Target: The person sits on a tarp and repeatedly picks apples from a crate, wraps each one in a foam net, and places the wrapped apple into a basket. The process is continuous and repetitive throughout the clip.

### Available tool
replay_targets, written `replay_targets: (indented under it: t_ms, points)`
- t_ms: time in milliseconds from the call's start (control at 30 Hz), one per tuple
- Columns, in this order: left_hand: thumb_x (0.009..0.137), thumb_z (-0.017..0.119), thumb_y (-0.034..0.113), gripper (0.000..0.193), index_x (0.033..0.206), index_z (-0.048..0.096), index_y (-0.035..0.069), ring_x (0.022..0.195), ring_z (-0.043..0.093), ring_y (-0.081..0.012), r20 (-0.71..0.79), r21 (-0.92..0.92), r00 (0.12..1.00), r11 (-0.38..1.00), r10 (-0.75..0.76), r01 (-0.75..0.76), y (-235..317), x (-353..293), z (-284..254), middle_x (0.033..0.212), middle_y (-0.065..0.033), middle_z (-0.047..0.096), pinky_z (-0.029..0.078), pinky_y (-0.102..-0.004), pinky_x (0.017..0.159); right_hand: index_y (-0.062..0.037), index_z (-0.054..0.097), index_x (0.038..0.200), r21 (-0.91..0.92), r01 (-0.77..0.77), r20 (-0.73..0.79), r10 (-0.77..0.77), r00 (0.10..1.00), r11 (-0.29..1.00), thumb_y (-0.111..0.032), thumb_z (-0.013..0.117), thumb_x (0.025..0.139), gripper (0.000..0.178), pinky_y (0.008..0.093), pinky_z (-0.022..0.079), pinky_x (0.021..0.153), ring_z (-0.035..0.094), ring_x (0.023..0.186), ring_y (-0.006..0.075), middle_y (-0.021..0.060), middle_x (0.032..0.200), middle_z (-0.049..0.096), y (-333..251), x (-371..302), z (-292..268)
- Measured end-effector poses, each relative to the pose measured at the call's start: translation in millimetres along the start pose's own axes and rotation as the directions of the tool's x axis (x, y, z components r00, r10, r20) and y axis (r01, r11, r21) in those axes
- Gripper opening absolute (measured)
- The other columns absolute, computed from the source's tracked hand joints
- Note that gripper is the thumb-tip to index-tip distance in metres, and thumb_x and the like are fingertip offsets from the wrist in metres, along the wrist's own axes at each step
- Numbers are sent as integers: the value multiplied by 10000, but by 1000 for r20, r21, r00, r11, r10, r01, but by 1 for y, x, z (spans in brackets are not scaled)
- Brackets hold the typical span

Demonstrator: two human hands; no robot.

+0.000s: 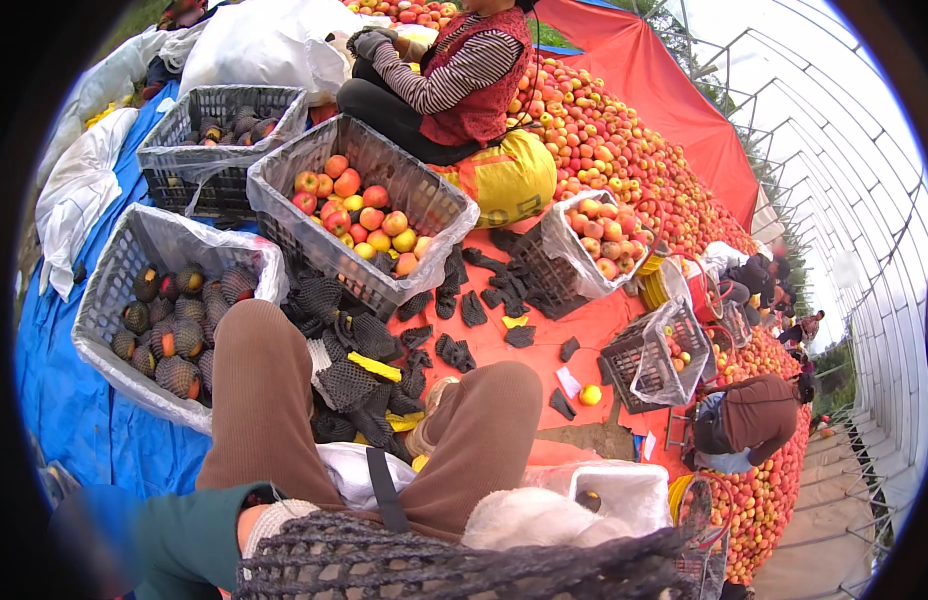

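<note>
Looked like the netting step: a dark mesh sleeve [414, 560] was up close in front of the hands [276, 520], fingers hidden, so I couldn't tell how open they were or their grip. Next probably called for fitting an apple [347, 182] inside

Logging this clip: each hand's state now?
Left hand: can't tell; black mesh net hides its fingers.
Right hand: can't tell; apparently white-gloved, fingers indistinct.

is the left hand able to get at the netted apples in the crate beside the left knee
Probably yes: the netted apples lie in an open crate. The left knee partly blocks the way, though, and black netting covers much of the left hand.
</note>
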State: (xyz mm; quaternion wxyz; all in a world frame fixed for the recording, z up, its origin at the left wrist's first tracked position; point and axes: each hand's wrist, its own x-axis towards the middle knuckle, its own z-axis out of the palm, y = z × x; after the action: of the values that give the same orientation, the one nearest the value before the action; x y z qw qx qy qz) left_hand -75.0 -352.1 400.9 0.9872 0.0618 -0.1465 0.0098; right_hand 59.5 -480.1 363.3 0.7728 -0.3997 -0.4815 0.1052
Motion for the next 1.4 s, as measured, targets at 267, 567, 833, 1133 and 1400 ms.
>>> replay_targets:
  t_ms: [267, 567, 833, 1133, 1400]
  points:
    - [725, 668, 172, 679, 1296, 353, -16, 1099, 503, -211, 9, 762, 997, 645, 79, -57, 15, 18, -26, 1209, -133, 497, 421, -350, 941, 47, 482, 1176, 77, -80, -5, 81, 997, 994, -283, 619, 824, 502, 330, 422, 901, 546, 1017, 239, 163, 1100, 555, 4, 8, 9]
    - [714, 689, 148, 552, 1191, 455, -4, 929, 569, -160, -289, 835, 854, 550, 433, 4, 35, 8, -101, 1056, -95, 570, 479, -299, 810, 30, 503, 1100, 50, -540, -228, 536, 813, 840, -172, 455, 923, 273, 276, 486, 764, 592, 914, 179, 137, 1023, 589, 103, -26, -34]
    - [720, 688, 240, 607, 1224, 442, 6, 974, 577, -181, -383, 597, 908, 796, 172, 102, 26, -4, -137, 1106, -103, 570, 486, -296, 811, -99, 328, 1331, -567, -235, 284, 454, 845, 790, -162, 526, 875, 501, 349, 419, 956, 420, 1201, 232, 91, 1340, 385, 169, -96, -28]
    - [682, 721, 270, 736, 1263, 386, -35, 1070, 554, -261, -436, 282, 900, 949, -6, 143, 27, -36, -165, 1189, -152, 532, 452, -391, 920, -81, 314, 1337, -639, -330, 299, 619, 726, 695, -296, 589, 838, 609, 368, 291, 1054, 369, 1241, 236, 94, 1349, 376, 175, -127, -17]
    - [635, 770, 227, 775, 1259, 388, -29, 1053, 548, -211, -441, 423, 898, 879, -13, 220, 32, -49, -177, 1175, -128, 531, 437, -340, 922, -59, 499, 847, 403, -724, -234, 828, 511, 560, -41, 541, 785, 77, 202, 455, 669, 526, 706, 63, -12, 775, 525, 120, -60, -18]
